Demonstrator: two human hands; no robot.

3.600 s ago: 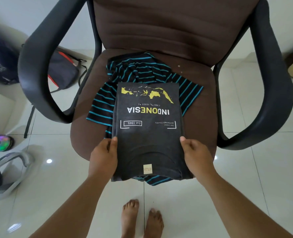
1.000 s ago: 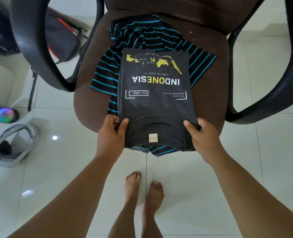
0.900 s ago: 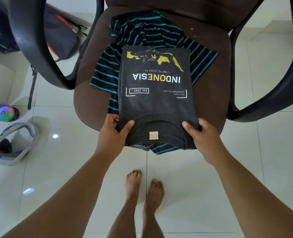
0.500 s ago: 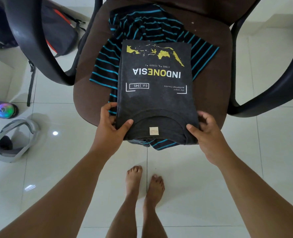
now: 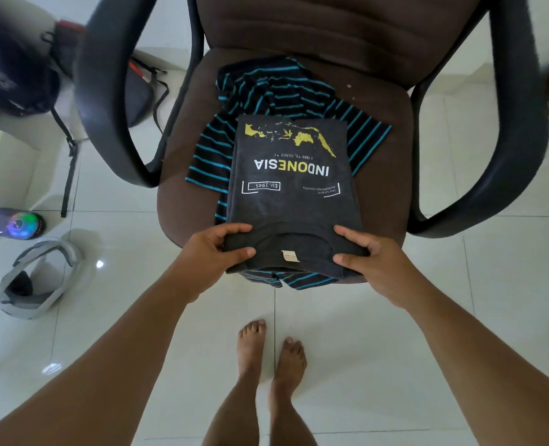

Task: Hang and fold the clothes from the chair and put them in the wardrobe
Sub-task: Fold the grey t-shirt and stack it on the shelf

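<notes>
Head view: two hands (image 5: 213, 252) (image 5: 374, 263) grip one grey shirt (image 5: 294, 201).

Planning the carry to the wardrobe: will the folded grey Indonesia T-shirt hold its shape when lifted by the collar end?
Probably not: the grey T-shirt is thin cloth, so its far end would likely droop. Likely light. The striped shirt underneath may drag along.

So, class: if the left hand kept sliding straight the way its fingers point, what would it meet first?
The left hand grips the grey T-shirt near its collar, fingers pointing right. It would probably meet the right hand at the opposite collar edge first.
</notes>
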